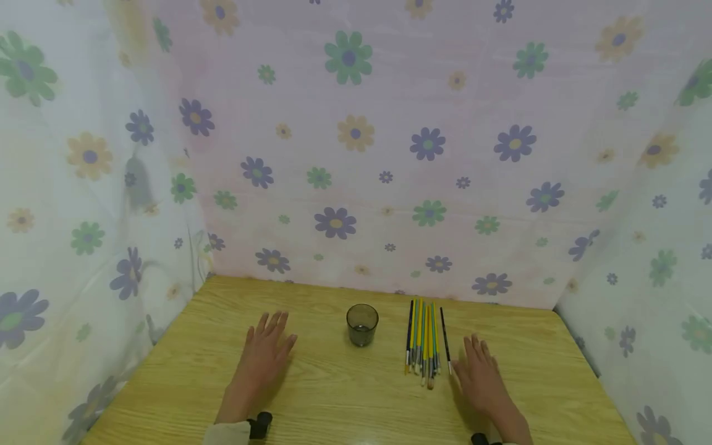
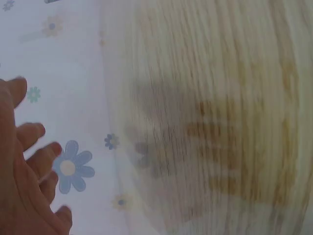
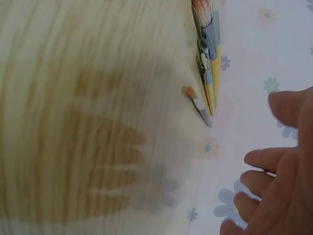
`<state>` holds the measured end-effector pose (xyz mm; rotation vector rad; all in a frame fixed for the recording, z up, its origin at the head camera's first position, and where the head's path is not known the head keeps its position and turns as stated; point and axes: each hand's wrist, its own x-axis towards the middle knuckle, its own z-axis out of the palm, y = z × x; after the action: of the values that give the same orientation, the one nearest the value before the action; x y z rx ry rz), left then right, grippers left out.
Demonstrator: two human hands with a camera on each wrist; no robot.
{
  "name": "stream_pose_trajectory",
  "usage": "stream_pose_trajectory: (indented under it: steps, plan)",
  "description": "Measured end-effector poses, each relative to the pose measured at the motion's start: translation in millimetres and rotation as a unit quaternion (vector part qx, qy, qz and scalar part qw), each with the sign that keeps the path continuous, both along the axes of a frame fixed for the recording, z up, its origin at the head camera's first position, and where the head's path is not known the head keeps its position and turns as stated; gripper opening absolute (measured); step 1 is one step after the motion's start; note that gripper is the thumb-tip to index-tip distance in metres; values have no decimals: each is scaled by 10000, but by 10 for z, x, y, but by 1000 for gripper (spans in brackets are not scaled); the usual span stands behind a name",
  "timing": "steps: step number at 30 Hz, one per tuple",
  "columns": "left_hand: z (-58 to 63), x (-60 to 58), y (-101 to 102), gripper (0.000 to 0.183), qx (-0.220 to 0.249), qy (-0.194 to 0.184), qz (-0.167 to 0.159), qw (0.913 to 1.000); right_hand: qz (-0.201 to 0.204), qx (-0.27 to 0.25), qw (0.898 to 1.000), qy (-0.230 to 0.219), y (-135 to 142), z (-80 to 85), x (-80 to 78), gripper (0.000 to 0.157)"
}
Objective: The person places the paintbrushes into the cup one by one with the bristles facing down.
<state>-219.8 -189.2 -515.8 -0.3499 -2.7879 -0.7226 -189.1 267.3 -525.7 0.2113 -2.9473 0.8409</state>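
My left hand (image 1: 264, 358) is over the left part of the wooden table, fingers extended and nothing in them. To its right stands a small dark translucent glass (image 1: 362, 326), upright. Right of the glass lies a bunch of paintbrushes (image 1: 424, 337), yellow, green and dark handles pointing away, bristles toward me. A single dark paintbrush (image 1: 445, 337) lies slightly apart on the bunch's right. My right hand (image 1: 481, 377) is just right of that brush's bristle end, fingers loosely extended and holding nothing. In the right wrist view, brush tips (image 3: 200, 105) show beyond the right hand (image 3: 279, 166).
The wooden table (image 1: 311, 395) reaches back to a flower-printed cloth (image 1: 356, 185) hanging behind it. Similar cloth hangs along the left (image 1: 89, 204) and right sides. Each wrist carries a dark strap-mounted device (image 1: 260, 425).
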Motion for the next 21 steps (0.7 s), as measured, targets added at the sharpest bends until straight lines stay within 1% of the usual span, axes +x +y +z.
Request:
stream_pose_trajectory:
  steps: [2,4,7,9,11,14,15,16,19,21]
  plan:
    - [-12,-13,26,60,431,-261,-282,9983,66,-431,9990,-111,6,2,-1,63]
    - [-33,-29,64,60,884,-543,-553,9931,61,-924,9952,-310,8,14,0,62]
    - [-74,-57,147,60,1482,-768,-886,9820,-95,-1742,9825,-654,0,54,-2,59]
    - [-102,-78,217,60,1836,-787,-1085,9738,-283,-2357,9676,-857,-5,86,-18,56]
    - [-120,-105,302,59,2194,-718,-1262,9648,-489,-3011,9464,-1065,-2,117,-43,53]
    - [-131,-160,442,57,2743,-659,-1476,9480,-853,-3730,9145,-1313,23,143,-100,50]
    - [-135,-186,490,57,2909,-638,-1535,9422,-947,-3865,9069,-1382,36,145,-126,50]
    - [-137,-216,539,56,3064,-635,-1580,9366,-1024,-3953,9017,-1424,51,139,-157,50]
    - [-143,-318,672,58,3562,-802,-1673,9158,-1082,-4020,8974,-1461,97,114,-269,49]
    - [-150,-395,743,62,3750,-1008,-1726,9052,-1075,-4031,8960,-1521,128,96,-346,48]
